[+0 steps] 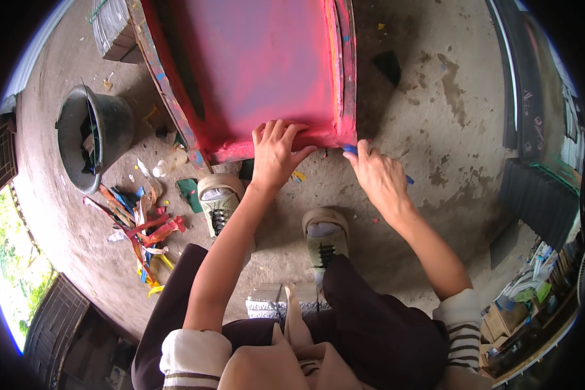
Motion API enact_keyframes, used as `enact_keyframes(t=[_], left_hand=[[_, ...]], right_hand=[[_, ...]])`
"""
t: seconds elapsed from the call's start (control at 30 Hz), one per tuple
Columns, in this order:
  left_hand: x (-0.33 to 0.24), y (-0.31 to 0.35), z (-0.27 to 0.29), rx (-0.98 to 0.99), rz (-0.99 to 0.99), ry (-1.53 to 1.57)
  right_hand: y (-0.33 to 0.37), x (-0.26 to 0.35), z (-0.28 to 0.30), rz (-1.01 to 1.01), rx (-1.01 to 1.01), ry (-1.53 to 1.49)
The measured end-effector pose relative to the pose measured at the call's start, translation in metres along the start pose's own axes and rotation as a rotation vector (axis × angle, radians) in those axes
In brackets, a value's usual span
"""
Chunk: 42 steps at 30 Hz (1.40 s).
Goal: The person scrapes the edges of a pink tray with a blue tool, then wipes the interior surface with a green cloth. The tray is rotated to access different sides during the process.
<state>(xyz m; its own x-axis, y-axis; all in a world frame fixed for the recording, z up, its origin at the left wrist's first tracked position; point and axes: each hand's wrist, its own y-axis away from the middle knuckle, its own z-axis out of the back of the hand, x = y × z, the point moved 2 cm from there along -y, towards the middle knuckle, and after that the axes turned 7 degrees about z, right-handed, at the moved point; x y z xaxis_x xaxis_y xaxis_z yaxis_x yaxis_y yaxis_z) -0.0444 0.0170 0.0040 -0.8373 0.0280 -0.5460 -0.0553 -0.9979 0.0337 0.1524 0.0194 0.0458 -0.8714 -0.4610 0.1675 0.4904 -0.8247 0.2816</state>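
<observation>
A screen-printing frame point(346, 78), its rails and mesh stained pink and red, reaches from the top edge toward my feet. My left hand point(276, 153) grips its near rail, fingers over the top and thumb along the outer side. At the near right corner, my right hand point(378, 174) is closed around a slim blue tool point(409, 180). One end of that tool shows at the corner of the frame, the other below my fingers. My palm hides most of it, so its exact kind is unclear.
A dark bucket point(118, 120) stands tilted at left, beside a heap of colourful torn strips point(146, 227). Near the frame's left corner lies a small clear bottle point(170, 162). My shoes point(325, 244) rest below the frame. Dark stacked sheets point(539, 201) stand at right.
</observation>
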Motion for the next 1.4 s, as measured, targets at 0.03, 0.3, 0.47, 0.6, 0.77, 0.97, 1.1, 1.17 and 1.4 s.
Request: enact_keyframes(t=[0.03, 0.3, 0.47, 0.6, 0.77, 0.97, 1.1, 1.17, 1.4], left_hand=[[0.002, 0.001, 0.002, -0.011, -0.012, -0.017], [0.009, 0.002, -0.002, 0.009, -0.002, 0.065], [0.012, 0.002, -0.004, 0.024, -0.010, 0.076], [0.012, 0.002, -0.006, 0.023, -0.001, 0.076], [0.015, 0.004, -0.005, 0.041, 0.030, 0.076], [0.013, 0.001, -0.007, 0.049, 0.033, 0.101], [0.014, 0.001, -0.006, 0.043, 0.040, 0.100], [0.012, 0.002, -0.006, 0.030, 0.032, 0.122], [0.013, 0.003, -0.007, 0.027, 0.031, 0.101]], right_hand=[[-0.003, -0.001, 0.001, 0.023, 0.000, 0.018], [-0.011, -0.002, 0.012, 0.151, -0.015, 0.203], [-0.015, 0.004, 0.015, 0.146, 0.012, 0.251], [-0.015, 0.007, 0.014, 0.067, 0.102, 0.099], [-0.013, 0.008, 0.028, -0.176, 0.183, -0.295], [-0.003, 0.009, 0.010, -0.308, 0.182, -0.655], [-0.008, 0.021, 0.014, -0.343, 0.207, -0.496], [-0.006, 0.022, 0.012, -0.344, 0.169, -0.432], [-0.013, 0.029, -0.004, -0.648, 0.230, -0.957]])
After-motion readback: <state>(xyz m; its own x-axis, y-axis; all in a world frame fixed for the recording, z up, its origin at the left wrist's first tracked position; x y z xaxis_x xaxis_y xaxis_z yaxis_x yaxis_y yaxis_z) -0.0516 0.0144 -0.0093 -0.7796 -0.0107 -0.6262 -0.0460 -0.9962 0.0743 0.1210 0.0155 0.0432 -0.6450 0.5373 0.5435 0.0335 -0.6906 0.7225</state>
